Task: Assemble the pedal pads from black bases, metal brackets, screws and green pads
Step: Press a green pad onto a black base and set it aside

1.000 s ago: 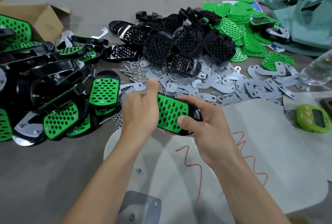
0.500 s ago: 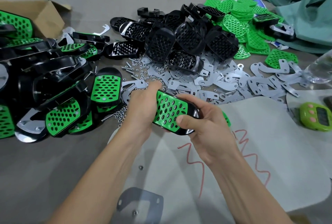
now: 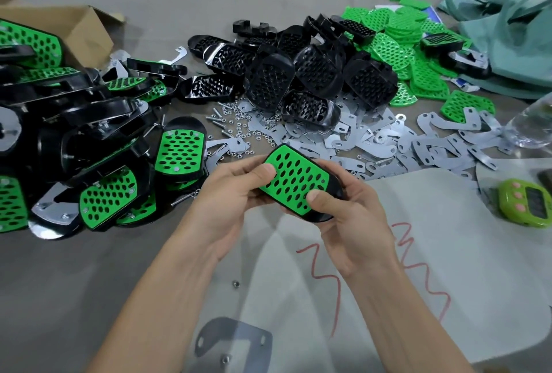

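Note:
Both hands hold one pedal pad [image 3: 294,181], a black base with a perforated green pad on top, above the table's middle. My left hand [image 3: 236,193] grips its left end with the thumb pressed on the green face. My right hand [image 3: 348,211] grips the right end, thumb on the pad's lower corner. Behind lie a heap of black bases [image 3: 298,73], a pile of green pads [image 3: 406,44], flat metal brackets [image 3: 418,145] and scattered screws and nuts [image 3: 236,124].
Finished pedals [image 3: 98,163] are stacked at the left, by a cardboard box [image 3: 74,29]. A green timer [image 3: 527,206] sits at the right, a clear bottle [image 3: 531,124] above it. A metal plate [image 3: 236,342] and a loose nut [image 3: 235,284] lie near the front edge.
The pedal pad has turned in my hands from lying sideways to angled up-left. My left thumb has come down from pointing upward onto the green face.

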### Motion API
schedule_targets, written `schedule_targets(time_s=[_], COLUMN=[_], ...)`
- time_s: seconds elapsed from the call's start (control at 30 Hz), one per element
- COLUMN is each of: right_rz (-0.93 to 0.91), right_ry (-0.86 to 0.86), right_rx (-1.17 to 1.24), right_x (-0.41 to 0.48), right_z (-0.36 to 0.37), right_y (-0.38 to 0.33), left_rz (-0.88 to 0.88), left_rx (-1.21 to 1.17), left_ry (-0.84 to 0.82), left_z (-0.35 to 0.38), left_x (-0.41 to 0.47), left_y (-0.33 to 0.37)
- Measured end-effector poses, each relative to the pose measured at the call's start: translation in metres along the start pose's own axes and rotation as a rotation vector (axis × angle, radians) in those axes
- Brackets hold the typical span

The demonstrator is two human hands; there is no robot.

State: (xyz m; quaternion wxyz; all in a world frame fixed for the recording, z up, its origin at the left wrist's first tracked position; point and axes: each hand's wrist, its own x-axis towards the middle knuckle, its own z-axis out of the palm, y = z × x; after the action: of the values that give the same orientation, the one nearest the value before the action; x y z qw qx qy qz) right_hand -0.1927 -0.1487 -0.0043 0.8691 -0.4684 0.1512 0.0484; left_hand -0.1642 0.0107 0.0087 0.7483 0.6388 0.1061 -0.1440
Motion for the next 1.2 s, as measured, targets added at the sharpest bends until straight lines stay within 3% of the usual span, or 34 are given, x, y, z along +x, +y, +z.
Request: schedule_targets(time_s=[0.4, 0.6, 0.8, 0.9, 1.0, 1.2], right_rz=[-0.069, -0.132, -0.164, -0.147, -0.162, -0.214], right_ry=[0.074, 0.021, 0.165, 0.181, 0.173, 0.215], right_rx=[-0.137, -0.718, -0.641, -0.459, -0.336, -0.33], right_x=[-0.002, 0.008, 0.006, 0.008, 0.007, 0.01], right_z=[0.006, 0.0, 0.023, 0.028, 0.028, 0.029], right_y=[0.017, 0.007, 0.018, 0.02, 0.022, 0.028], left_rz=[-0.088, -0.024, 0.127, 0.185, 0.198, 0.211], left_rx=[0.007, 0.158, 0.314, 0.365, 0.357, 0.401], left_ry=[0.132, 0.118, 0.126, 0.121, 0.147, 0.187], left_z=[0.007, 0.001, 0.009, 0.01, 0.01, 0.013], left_x=[0.009, 0.005, -0.002, -0.008, -0.013, -0.015], left_y=[-0.003, -0.004, -0.001, 0.004, 0.004, -0.002])
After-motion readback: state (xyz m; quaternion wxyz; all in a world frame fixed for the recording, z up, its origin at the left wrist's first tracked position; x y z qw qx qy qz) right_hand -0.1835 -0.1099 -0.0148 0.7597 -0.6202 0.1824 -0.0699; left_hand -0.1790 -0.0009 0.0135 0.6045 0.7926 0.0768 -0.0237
